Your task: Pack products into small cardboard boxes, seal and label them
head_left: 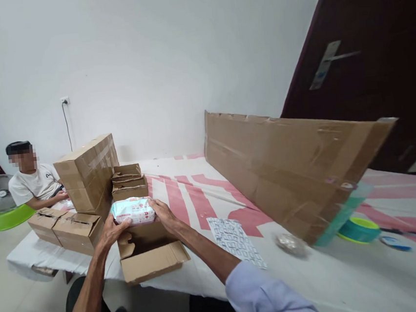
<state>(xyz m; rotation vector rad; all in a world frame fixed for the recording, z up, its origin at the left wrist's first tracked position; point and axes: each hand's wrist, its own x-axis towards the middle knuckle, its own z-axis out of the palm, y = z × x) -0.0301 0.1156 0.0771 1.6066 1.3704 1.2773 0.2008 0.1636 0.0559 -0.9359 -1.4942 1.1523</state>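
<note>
Between my two hands is a soft, pale green and white printed packet (133, 211), which looks like a pack of wipes. My left hand (111, 230) grips its left end, thumb along the lower edge. At the right end, my right hand (163, 213) has its fingers closed on it. Just below the packet stands an open cardboard box (154, 265), its front flap folded out toward me. The packet hides part of the box's far side, and I cannot see all of the inside.
Behind the open box are more open boxes (129, 187). Stacked cartons (84, 173) and low boxes (68, 228) stand left, near a seated person (35, 180). A large cardboard panel (286, 168) leans at right. A printed sheet (236, 239) and tape rolls (358, 231) lie on the cloth.
</note>
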